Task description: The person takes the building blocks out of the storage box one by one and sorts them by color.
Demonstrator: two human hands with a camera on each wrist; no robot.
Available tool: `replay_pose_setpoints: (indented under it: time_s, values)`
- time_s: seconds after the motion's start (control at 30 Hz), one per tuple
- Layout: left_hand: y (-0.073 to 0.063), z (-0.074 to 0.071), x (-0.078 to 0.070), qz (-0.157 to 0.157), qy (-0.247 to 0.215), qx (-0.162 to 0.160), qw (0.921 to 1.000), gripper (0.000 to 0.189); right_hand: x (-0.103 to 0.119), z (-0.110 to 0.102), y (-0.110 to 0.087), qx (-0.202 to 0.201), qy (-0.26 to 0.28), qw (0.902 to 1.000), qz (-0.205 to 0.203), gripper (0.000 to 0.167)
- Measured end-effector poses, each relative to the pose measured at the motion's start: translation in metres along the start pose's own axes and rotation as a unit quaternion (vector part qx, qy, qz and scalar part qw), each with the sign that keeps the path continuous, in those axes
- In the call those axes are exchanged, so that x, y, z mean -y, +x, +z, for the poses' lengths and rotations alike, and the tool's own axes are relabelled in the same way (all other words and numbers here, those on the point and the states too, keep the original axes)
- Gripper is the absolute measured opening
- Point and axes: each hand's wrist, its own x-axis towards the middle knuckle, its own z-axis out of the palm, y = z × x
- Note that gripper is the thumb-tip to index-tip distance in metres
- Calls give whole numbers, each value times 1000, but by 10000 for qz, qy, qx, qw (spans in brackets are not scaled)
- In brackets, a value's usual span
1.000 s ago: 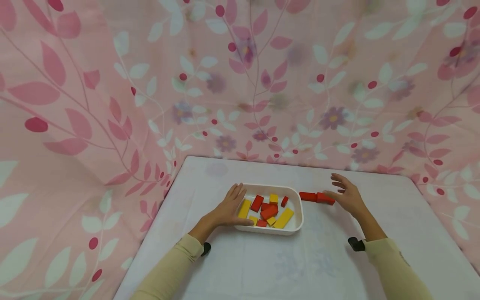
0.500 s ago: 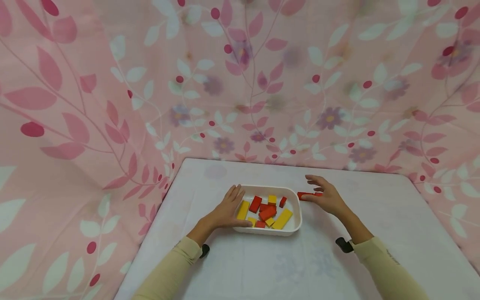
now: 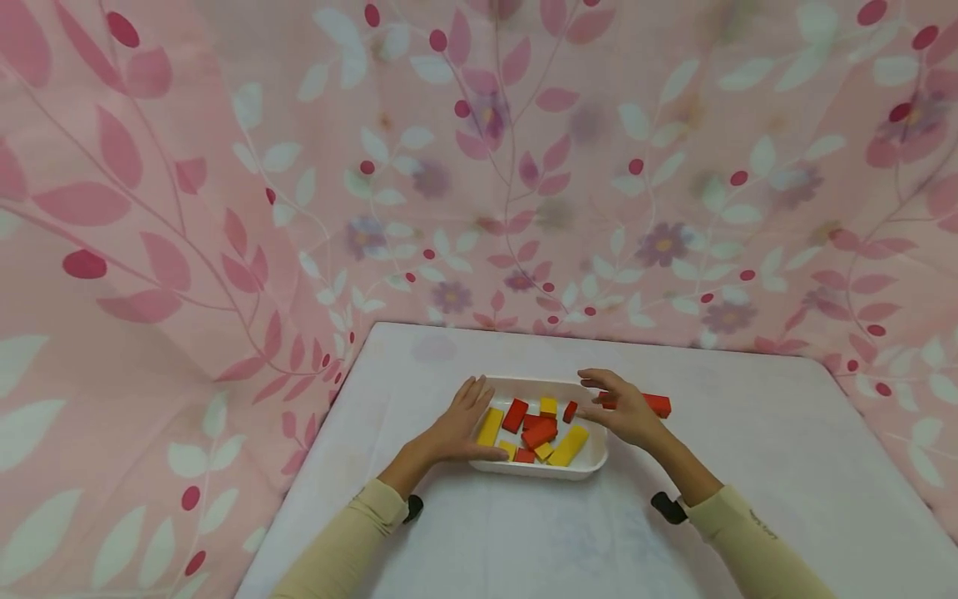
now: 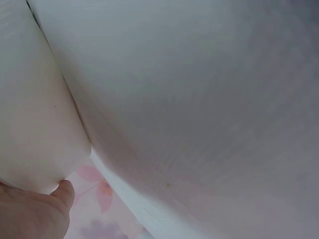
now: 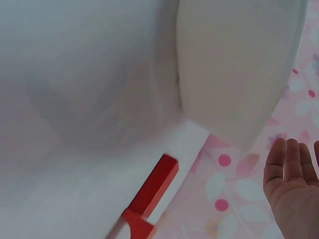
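A white rounded plastic container [image 3: 535, 472] stands mid-table, holding several red and yellow blocks. At its left end my left hand [image 3: 452, 431] rests on the rim, thumb along the near side and fingers toward the far corner. My right hand [image 3: 630, 416] is at the opposite end, its thumb and fingers spread apart with nothing between them, overlapping the rim. In the right wrist view the relaxed fingers of this hand [image 5: 294, 181] show beside the container's outer wall [image 5: 234, 64]. The left wrist view shows only part of the left hand [image 4: 32, 214] at the wall.
Two red blocks [image 3: 657, 405] lie end to end on the white-covered table [image 3: 554, 541], right of the container and partly behind my right hand. A pink floral cloth [image 3: 516, 200] hangs behind the table and along its left side.
My right hand has moved left, from beside the red blocks on the table to the container's right end. My left hand stays at the left rim.
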Motion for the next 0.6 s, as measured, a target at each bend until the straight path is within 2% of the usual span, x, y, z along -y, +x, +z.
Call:
replay_pose_setpoints:
  time_s: [0.13,0.37,0.6]
  values:
    - [1,0,-1,-27,48,13,10000,118,2,8,2,50,186,9996,-190,61]
    - [1,-3,-4,-4,30,70,10000,116,0,24,4,201,314,9993,19,61]
    - [0,-3,-2,-10,64,77,9999,116,2,38,7,451,362,9983,-103,62]
